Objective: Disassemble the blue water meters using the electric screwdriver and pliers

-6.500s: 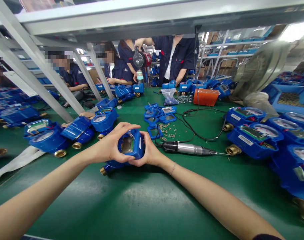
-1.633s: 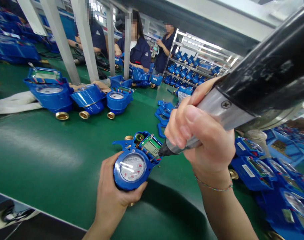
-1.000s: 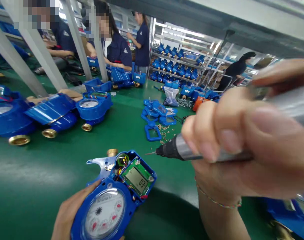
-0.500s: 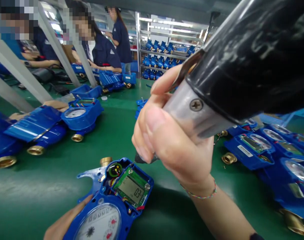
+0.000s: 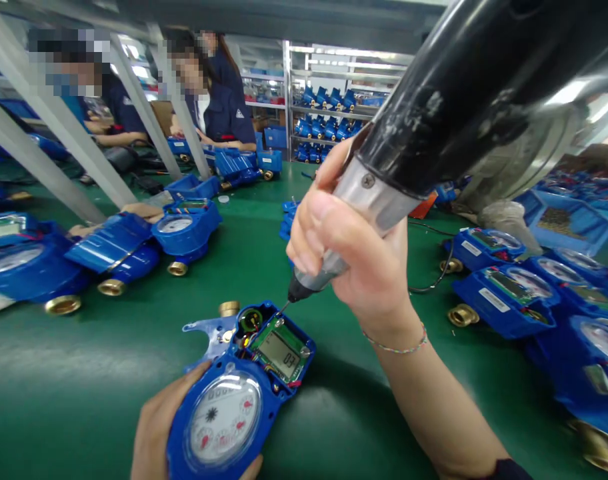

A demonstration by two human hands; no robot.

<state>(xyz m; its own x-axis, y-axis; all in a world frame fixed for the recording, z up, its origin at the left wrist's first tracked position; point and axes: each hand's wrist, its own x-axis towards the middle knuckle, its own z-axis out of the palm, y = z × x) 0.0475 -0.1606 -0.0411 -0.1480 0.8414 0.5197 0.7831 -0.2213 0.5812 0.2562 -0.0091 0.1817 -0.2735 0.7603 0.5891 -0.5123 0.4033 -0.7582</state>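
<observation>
A blue water meter (image 5: 237, 400) lies on the green table in front of me, its white dial toward me and its lid off, so the green circuit board with a small LCD (image 5: 281, 350) shows. My left hand (image 5: 157, 427) wraps round the dial end from below. My right hand (image 5: 357, 257) is closed on an electric screwdriver (image 5: 434, 127), black above and silver at the nose. The bit tip touches the far left corner of the board.
Other blue meters with brass fittings (image 5: 179, 230) lie at the left, more (image 5: 504, 287) at the right. Loose blue covers (image 5: 287, 223) lie behind my hand. Seated co-workers (image 5: 219, 107) work at the far side, behind slanted metal struts (image 5: 59, 120). A rack of meters (image 5: 324, 120) stands behind.
My right hand has brought the screwdriver from beside the meter down onto the board's far left corner. The left hand keeps its hold on the meter, which sits slightly higher in view.
</observation>
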